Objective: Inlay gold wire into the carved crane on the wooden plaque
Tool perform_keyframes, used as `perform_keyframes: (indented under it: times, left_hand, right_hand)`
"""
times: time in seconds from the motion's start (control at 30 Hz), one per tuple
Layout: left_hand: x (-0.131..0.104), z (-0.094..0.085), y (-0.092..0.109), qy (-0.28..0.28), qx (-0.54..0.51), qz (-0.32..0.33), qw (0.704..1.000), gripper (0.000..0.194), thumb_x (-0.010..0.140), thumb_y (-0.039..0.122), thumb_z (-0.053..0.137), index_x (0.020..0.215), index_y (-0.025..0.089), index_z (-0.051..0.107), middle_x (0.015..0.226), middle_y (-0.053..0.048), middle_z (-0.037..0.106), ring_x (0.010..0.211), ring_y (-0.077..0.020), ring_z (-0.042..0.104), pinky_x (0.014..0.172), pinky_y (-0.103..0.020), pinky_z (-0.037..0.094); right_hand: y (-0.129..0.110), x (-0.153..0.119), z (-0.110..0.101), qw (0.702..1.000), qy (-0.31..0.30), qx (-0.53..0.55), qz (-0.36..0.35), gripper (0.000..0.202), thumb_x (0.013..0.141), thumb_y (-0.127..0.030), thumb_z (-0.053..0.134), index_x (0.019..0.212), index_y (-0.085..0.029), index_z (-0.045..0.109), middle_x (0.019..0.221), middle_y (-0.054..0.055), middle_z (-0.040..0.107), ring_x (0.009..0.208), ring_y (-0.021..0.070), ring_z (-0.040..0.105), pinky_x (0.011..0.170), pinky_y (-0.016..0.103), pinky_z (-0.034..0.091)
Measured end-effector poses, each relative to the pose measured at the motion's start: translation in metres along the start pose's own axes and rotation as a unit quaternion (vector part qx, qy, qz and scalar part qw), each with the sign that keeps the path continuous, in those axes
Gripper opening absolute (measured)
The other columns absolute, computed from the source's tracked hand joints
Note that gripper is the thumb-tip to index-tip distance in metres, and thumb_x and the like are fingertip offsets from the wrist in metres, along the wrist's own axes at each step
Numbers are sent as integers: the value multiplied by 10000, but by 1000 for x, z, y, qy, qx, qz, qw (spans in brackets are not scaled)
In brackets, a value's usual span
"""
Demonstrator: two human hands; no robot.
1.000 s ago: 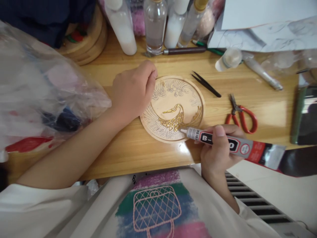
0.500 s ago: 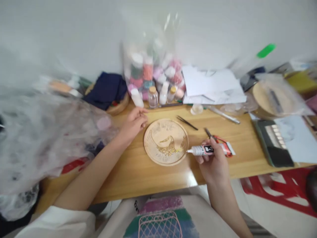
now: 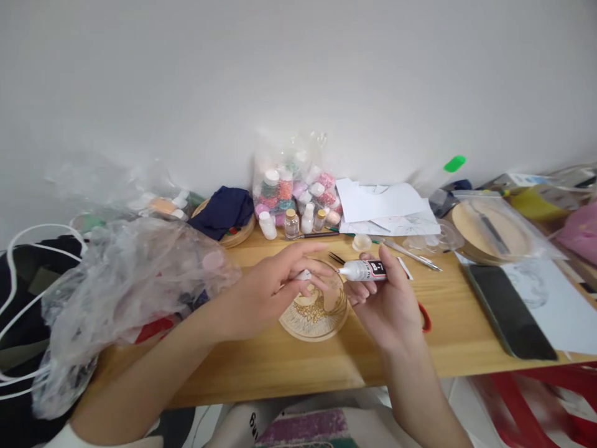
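My right hand [image 3: 389, 305] grips a glue tube [image 3: 366, 270] with a black and red label, its white nozzle pointing left. Between the thumb and fingers of my left hand [image 3: 261, 283] is a small white cap [image 3: 305, 274], close to the nozzle but apart from it. Below both hands lies a round wooden disc [image 3: 310, 326] with a golden bird design, its upper part covered by my left hand. Black tweezers [image 3: 336, 258] show only in part behind the disc. Beside my right wrist a red scissor handle [image 3: 425, 317] peeks out.
Small bottles [image 3: 291, 224] and a bag of coloured jars [image 3: 284, 186] stand against the wall. Papers [image 3: 385, 205] lie right of them. A phone [image 3: 508, 311] rests on the right. Crumpled plastic [image 3: 140, 280] covers the left side of the table [image 3: 261, 367].
My left hand has moved from the disc's left edge to above it and now holds the white cap. My right hand has brought the tube up and left. The view has tilted upward.
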State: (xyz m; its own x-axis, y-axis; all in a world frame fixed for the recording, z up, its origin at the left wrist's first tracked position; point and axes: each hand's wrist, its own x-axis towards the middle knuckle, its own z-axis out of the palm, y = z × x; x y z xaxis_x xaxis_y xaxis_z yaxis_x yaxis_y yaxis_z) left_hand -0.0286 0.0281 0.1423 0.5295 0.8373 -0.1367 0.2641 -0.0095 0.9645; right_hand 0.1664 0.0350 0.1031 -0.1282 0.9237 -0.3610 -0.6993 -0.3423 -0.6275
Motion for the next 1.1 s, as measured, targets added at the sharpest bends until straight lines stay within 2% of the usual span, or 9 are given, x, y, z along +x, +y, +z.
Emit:
perform_keyframes:
  times: [0.13, 0.27, 0.57, 0.7, 0.8, 0.9, 1.1]
  left_hand:
    - [-5, -4, 21, -37, 109, 14, 993, 498, 997, 246, 435, 1469, 364, 328, 1327, -8, 645, 1190, -191, 630, 1014, -324, 476]
    - [-2, -7, 30, -43, 181, 21, 982, 543, 1001, 246, 411, 1506, 381, 263, 1400, 19, 597, 1283, -196, 570, 1081, -334, 436]
    - [-1, -5, 41, -61, 208, 38, 976, 554, 1000, 191, 376, 1524, 297, 234, 1432, -2, 572, 1359, -173, 498, 1110, -329, 407]
    - [-2, -5, 39, -58, 221, 27, 973, 571, 1009, 233, 390, 1538, 347, 207, 1487, 6, 514, 1398, -194, 458, 1136, -360, 394]
    - [-3, -4, 38, -56, 233, 25, 971, 595, 1005, 226, 399, 1544, 365, 188, 1525, 15, 464, 1433, -207, 410, 1167, -382, 366]
    - [-3, -2, 38, -57, 230, 27, 971, 603, 997, 209, 403, 1547, 340, 193, 1500, 13, 497, 1428, -212, 418, 1165, -374, 374]
    - [-2, -1, 38, -57, 232, 36, 970, 602, 999, 216, 409, 1537, 383, 196, 1501, 59, 493, 1419, -201, 429, 1141, -335, 403]
  right_hand:
    - [3, -3, 2, 999, -14, 26, 17, 378, 577, -441, 879, 653, -192, 605, 373, -103, 402, 368, 49, 335, 369, 161, 344]
    - [3, -5, 4, 999, -19, 32, 17, 382, 583, -449, 875, 653, -194, 600, 380, -109, 391, 369, 40, 332, 379, 152, 338]
    - [4, -9, 5, 999, -5, 12, -31, 437, 585, -495, 869, 678, -192, 569, 394, -114, 387, 370, 34, 340, 382, 144, 342]
    - [5, -11, 7, 999, 8, 18, -35, 455, 541, -493, 890, 654, -187, 572, 379, -110, 378, 363, 35, 335, 373, 144, 334]
    - [6, -11, 7, 999, 3, 11, -47, 446, 568, -507, 873, 651, -189, 571, 390, -109, 376, 365, 36, 337, 378, 146, 343]
    - [7, -12, 6, 998, -3, 7, -56, 432, 596, -513, 858, 657, -191, 576, 398, -108, 372, 367, 40, 340, 379, 150, 348]
    - [7, -13, 7, 999, -2, 15, -43, 439, 562, -508, 878, 639, -182, 594, 383, -107, 371, 365, 33, 345, 371, 138, 340]
